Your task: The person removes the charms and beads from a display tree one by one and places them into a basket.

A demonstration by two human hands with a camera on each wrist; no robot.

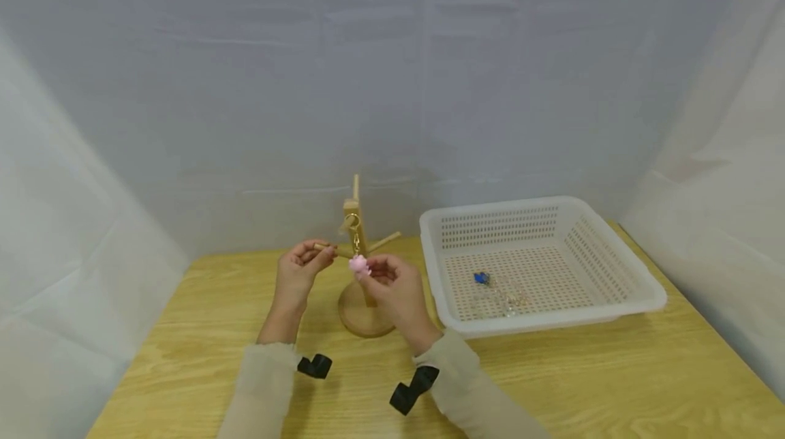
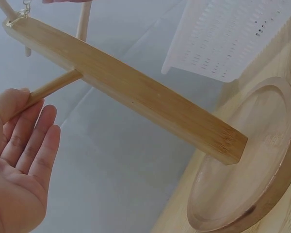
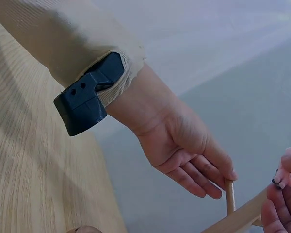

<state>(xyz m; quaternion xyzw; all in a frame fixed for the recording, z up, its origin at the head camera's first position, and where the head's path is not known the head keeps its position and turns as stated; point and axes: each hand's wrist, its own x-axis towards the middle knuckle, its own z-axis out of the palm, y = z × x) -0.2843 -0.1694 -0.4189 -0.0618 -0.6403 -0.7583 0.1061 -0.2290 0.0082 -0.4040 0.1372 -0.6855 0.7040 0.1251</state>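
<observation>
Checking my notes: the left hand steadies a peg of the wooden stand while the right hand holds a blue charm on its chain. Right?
Not quite: the charm at the right hand is pink, as the head view shows. The left hand does touch a peg of the stand.

The counter is seen from above by the head view, facing 12 o'clock. The wooden stand is viewed closely from both wrists and shared by all three views.

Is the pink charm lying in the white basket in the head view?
No. The pink charm hangs by its chain from the wooden stand, pinched by the right hand, outside the white basket.
</observation>
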